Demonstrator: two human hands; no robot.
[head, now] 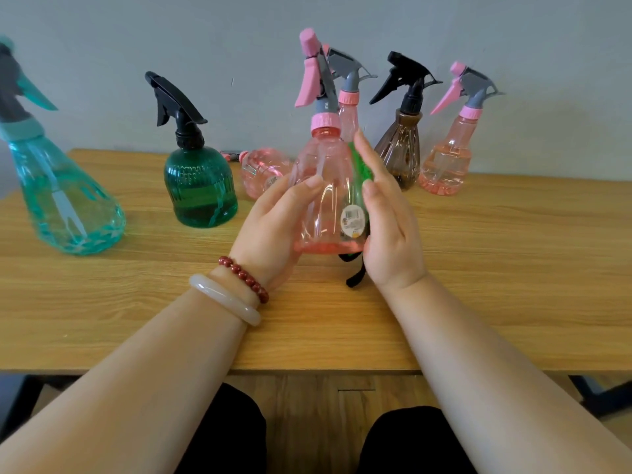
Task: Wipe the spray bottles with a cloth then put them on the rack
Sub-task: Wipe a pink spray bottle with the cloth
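Left grip [270, 217] grasps the held pink bottle [321, 186], thumb across its front and fingers wrapped behind. Right grip [386, 213] is released, its straight fingers pressing a green cloth [359, 165] flat against the bottle's right side. The bottle is upright over the middle of the table [478, 268]; whether its base touches the wood I cannot tell. Seven spray bottles in all. Four are pink: the held one, one lying on its side [261, 172], one just behind [349, 107] and one far right [448, 159]. One aqua bottle [65, 200], one dark green bottle [200, 189] and one brown bottle [400, 148] stand upright. Two bracelets [244, 278] circle the left wrist
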